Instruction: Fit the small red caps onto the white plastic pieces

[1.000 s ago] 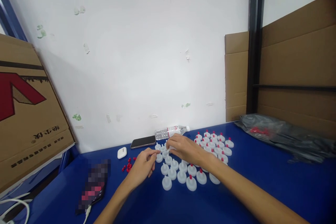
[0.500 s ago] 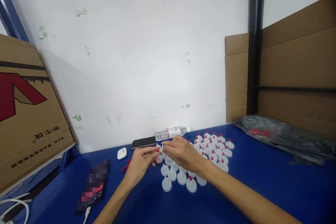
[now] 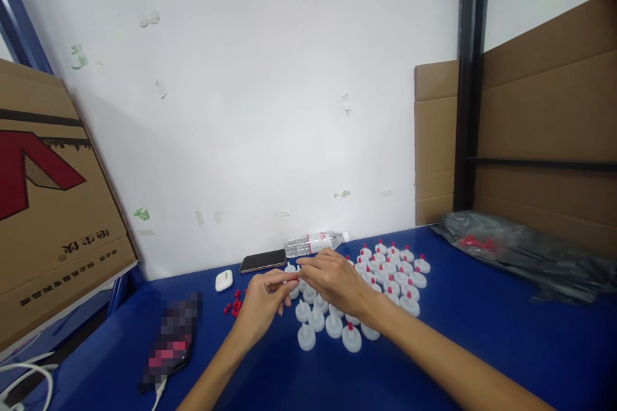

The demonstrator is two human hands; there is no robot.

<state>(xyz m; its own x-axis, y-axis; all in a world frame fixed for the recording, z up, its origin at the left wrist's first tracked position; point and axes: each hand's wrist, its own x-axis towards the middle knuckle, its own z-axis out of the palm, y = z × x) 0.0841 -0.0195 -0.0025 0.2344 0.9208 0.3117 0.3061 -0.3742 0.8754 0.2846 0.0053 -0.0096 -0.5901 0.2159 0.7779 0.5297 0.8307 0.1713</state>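
Observation:
My left hand (image 3: 264, 302) is closed in a pinch, its thumb and forefinger on a small red tip cap (image 3: 297, 279) that barely shows. Against those fingertips rest the bent fingers of my right hand (image 3: 336, 279), closed too; what they grip is hidden. Both hands hover at the left part of a group of translucent white nozzle lids. Near the front, a bare-spouted lid (image 3: 333, 327) stands beside a lid with a red tip (image 3: 351, 339). Further right, several red-tipped lids (image 3: 390, 287) stand in rows. Loose red tip caps (image 3: 236, 306) lie left of my left hand.
Along the wall lie a phone (image 3: 263, 261), a water bottle (image 3: 308, 244) and a white earbud case (image 3: 223, 280). A second phone (image 3: 173, 347) with a cable lies at front left. A grey plastic bag (image 3: 511, 257) rests at right. Cardboard (image 3: 62, 218) stands at left.
My left hand has moved slightly right, its pinched fingertips now meeting my right fingers. More of the loose red caps shows beside it. My right hand has hardly moved.

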